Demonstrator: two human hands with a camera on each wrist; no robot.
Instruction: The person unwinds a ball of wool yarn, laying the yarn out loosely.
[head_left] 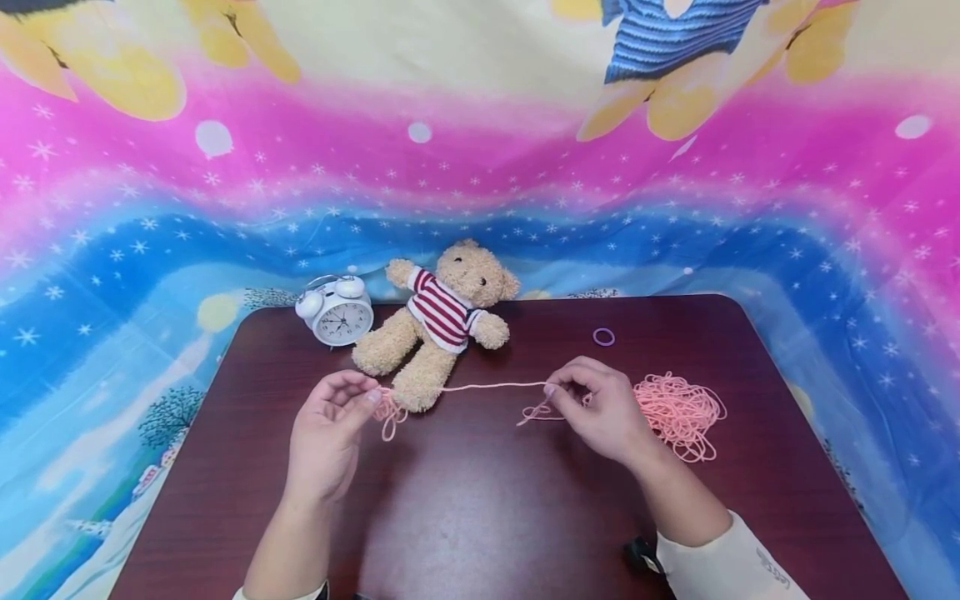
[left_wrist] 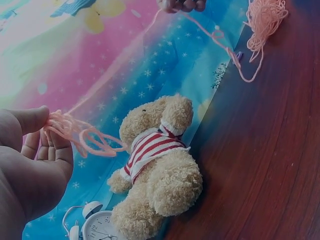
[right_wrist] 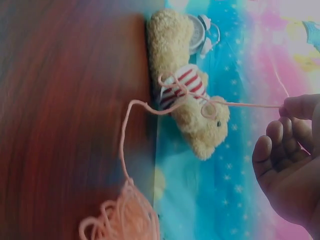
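Observation:
My left hand (head_left: 327,429) pinches a small looped bundle of pink yarn (left_wrist: 70,129) between thumb and fingers, its loops dangling past the fingertips. From that bundle a single strand (head_left: 487,386) runs straight across to my right hand (head_left: 600,406), which pinches it between thumb and forefinger. Past the right hand the strand hangs slack, with a small loop, and leads down to a loose pile of pink yarn (head_left: 678,415) on the table. A teddy bear (head_left: 442,312) in a red-and-white striped shirt lies behind the strand, one foot close to the left hand.
A white twin-bell alarm clock (head_left: 341,312) stands at the back left of the dark wooden table (head_left: 465,517). Near the back right lies a purple ring (head_left: 603,337). Patterned fabric (head_left: 487,175) hangs along the table's back and sides.

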